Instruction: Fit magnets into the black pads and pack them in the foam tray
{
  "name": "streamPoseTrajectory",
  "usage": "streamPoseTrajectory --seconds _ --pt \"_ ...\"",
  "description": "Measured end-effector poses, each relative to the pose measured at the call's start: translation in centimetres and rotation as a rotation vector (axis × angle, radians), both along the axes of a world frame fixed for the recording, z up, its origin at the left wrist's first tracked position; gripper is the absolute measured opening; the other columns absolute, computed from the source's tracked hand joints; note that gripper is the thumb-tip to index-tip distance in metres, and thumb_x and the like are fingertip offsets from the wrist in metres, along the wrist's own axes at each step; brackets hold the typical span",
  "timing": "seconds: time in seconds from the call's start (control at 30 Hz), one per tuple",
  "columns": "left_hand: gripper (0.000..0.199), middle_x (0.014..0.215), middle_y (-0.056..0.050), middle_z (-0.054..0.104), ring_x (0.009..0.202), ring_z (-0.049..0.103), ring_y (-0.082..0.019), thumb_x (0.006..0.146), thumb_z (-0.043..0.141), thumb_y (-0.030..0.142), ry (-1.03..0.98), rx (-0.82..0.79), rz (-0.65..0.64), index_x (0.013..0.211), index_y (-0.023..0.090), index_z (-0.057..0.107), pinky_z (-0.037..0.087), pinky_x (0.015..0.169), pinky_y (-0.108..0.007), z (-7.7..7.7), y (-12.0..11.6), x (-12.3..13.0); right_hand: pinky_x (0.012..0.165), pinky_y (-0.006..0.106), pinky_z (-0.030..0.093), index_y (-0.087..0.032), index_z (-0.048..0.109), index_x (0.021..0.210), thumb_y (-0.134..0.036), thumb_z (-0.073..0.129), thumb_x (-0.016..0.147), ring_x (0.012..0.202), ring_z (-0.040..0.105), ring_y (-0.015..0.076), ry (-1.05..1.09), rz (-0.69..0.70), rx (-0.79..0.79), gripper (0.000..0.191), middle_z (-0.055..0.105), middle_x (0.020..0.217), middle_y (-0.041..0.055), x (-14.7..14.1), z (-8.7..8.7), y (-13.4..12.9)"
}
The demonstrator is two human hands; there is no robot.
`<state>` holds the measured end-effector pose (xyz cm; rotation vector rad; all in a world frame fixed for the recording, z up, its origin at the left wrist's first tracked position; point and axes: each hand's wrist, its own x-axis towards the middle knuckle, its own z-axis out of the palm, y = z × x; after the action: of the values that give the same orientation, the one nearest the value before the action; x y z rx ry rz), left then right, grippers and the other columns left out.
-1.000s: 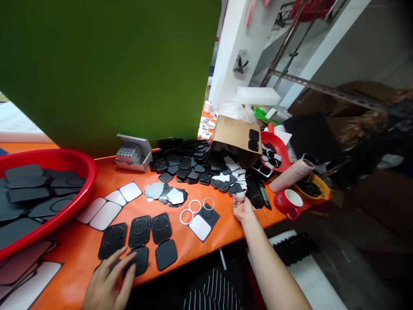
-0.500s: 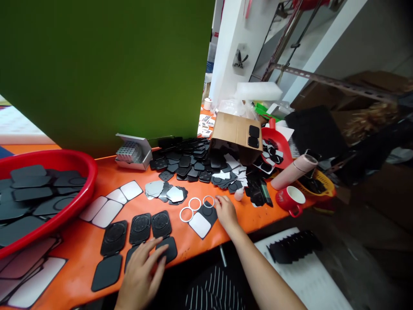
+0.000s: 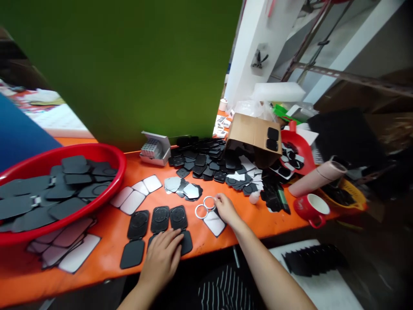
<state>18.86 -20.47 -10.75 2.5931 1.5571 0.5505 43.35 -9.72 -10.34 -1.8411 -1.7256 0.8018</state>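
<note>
My left hand [image 3: 163, 257] lies with its fingers stretched over the lower halves of two opened black cases, the middle one [image 3: 160, 218] and the right one [image 3: 178, 216]. A third opened case [image 3: 138, 224] is to their left. My right hand [image 3: 226, 208] has its fingertips pressed together at the right edge of a white ring [image 3: 209, 202]. Another white ring [image 3: 201, 211] lies just left of it. Beneath the rings and the right hand is a white-faced square piece [image 3: 214, 223] with a dark border.
A red basin [image 3: 120, 168] of dark cases stands left, with white-faced sheets [image 3: 134, 201] beside it. Behind are a small open box [image 3: 158, 148], heaped black pieces [image 3: 200, 160] and a cardboard box [image 3: 253, 131]. A pink bottle [image 3: 319, 177] and red mug [image 3: 311, 209] stand right.
The view has swung left, so the table things appear further right. My left fingers have come closer together over the cases. One of three separate rings no longer shows on its own near my right fingertips.
</note>
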Motion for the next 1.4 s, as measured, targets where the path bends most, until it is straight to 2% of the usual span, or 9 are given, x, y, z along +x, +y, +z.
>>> streamPoseTrajectory --seconds 0.13,0.23,0.43,0.6,0.73,0.83,1.0,1.2,1.4 --pt "0.032 0.117 -0.004 0.057 0.108 0.049 -0.024 0.082 0.044 0.025 0.012 -0.064 0.046 0.112 0.024 0.052 0.034 0.093 -0.046 0.6 0.2 0.4 0.06 0.019 0.036 -0.019 0.054 0.083 -0.028 0.039 0.084 0.07 0.054 0.0114 0.035 0.198 0.012 0.018 0.06 0.077 0.0001 -6.2 0.8 -0.4" --pt "0.032 0.114 -0.004 0.058 0.106 0.05 -0.022 0.082 0.041 0.023 0.0 -0.103 0.064 0.113 0.025 0.052 0.032 0.096 -0.047 0.8 0.4 0.5 0.063 0.02 0.035 -0.019 0.054 0.083 -0.025 0.04 0.084 0.075 0.053 0.0125 -0.01 0.27 0.028 0.016 0.06 0.081 0.0017 -9.3 1.1 -0.2" --pt "0.034 0.112 -0.004 0.058 0.11 0.048 -0.022 0.082 0.04 0.021 -0.013 -0.15 0.044 0.115 0.024 0.049 0.027 0.099 -0.052 0.9 0.7 0.3 0.065 0.023 0.034 -0.017 0.056 0.081 -0.022 0.042 0.083 0.074 0.053 0.0148 -0.142 0.337 0.05 0.015 0.061 0.079 0.0046 -11.2 0.6 0.4" --pt "0.032 0.12 -0.005 0.053 0.112 0.047 -0.021 0.082 0.041 0.022 -0.011 -0.168 0.054 0.112 0.024 0.051 0.03 0.1 -0.048 1.0 0.8 0.4 0.074 0.025 0.034 -0.016 0.06 0.082 -0.022 0.043 0.083 0.082 0.052 0.017 -0.222 0.336 0.095 0.018 0.06 0.083 0.0071 -11.9 0.5 0.3" --pt "0.032 0.126 -0.004 0.048 0.114 0.044 -0.021 0.082 0.04 0.022 -0.017 -0.19 0.071 0.112 0.025 0.05 0.028 0.1 -0.049 1.0 0.9 0.5 0.077 0.023 0.035 -0.018 0.061 0.089 -0.023 0.042 0.084 0.088 0.051 0.0164 -0.243 0.317 0.126 0.02 0.058 0.092 0.0061 -10.1 1.0 0.5" --pt "0.032 0.125 -0.003 0.049 0.113 0.045 -0.021 0.081 0.04 0.022 -0.027 -0.224 0.067 0.112 0.027 0.05 0.023 0.101 -0.052 1.2 1.2 0.4 0.077 0.022 0.035 -0.021 0.059 0.096 -0.024 0.038 0.086 0.089 0.051 0.0153 -0.283 0.23 0.15 0.024 0.058 0.094 0.0044 -6.4 1.3 1.0" --pt "0.034 0.122 -0.003 0.051 0.11 0.046 -0.023 0.08 0.043 0.024 -0.046 -0.266 0.076 0.113 0.028 0.049 0.021 0.1 -0.056 1.5 1.5 0.2 0.079 0.027 0.034 -0.019 0.06 0.092 -0.025 0.04 0.084 0.091 0.049 0.019 -0.365 0.081 0.126 0.021 0.057 0.094 0.0071 -1.0 0.8 0.9" --pt "0.035 0.125 -0.004 0.049 0.114 0.043 -0.024 0.081 0.041 0.024 -0.057 -0.192 0.028 0.115 0.026 0.049 0.025 0.1 -0.053 1.2 0.7 0.2 0.078 0.03 0.033 -0.018 0.057 0.081 -0.024 0.041 0.084 0.089 0.047 0.0208 -0.337 0.052 0.087 0.017 0.055 0.088 0.0086 -0.6 -0.5 0.4" --pt "0.039 0.127 -0.005 0.047 0.115 0.042 -0.025 0.081 0.042 0.025 -0.149 -0.245 0.001 0.119 0.025 0.046 0.027 0.099 -0.05 1.9 1.1 2.5 0.068 0.027 0.039 -0.017 0.055 0.093 -0.028 0.035 0.086 0.077 0.054 0.0172 -0.15 0.053 0.017 0.024 0.059 0.084 0.006 0.3 0.5 0.7"
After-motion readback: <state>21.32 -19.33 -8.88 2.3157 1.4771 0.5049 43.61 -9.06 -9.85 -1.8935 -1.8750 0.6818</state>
